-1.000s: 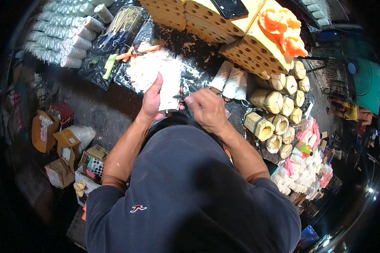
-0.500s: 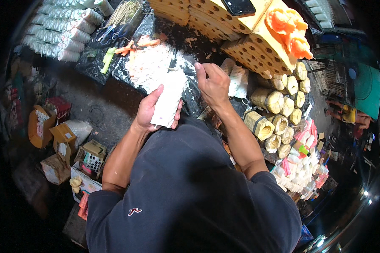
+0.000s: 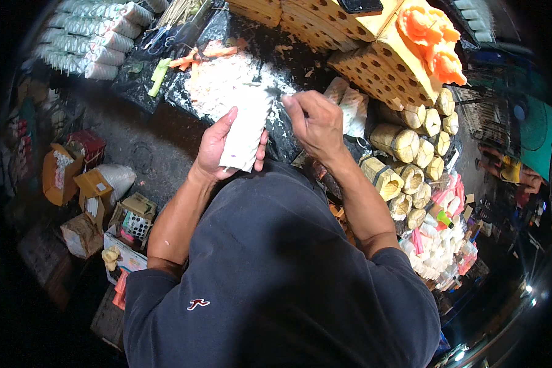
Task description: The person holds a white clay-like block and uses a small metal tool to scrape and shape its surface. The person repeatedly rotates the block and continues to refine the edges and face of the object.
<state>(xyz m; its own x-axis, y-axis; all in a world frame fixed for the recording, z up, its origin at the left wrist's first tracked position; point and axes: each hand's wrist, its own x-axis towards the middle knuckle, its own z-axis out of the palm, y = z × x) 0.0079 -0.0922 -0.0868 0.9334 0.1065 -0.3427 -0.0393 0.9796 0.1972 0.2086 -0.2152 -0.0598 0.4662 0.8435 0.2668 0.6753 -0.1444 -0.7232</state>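
Head view: loose heap of pale shavings; nearer, white ridged near-cylindrical block, left hand curled round its lower part. Right hand, loosely fisted, has risen beside its top, tool unclear; work apparently shifts there.

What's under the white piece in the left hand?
Left hand cradles the white piece: thumb on one side, fingertips on the other. White shavings show past its far end. Whatever lies directly beneath is covered.
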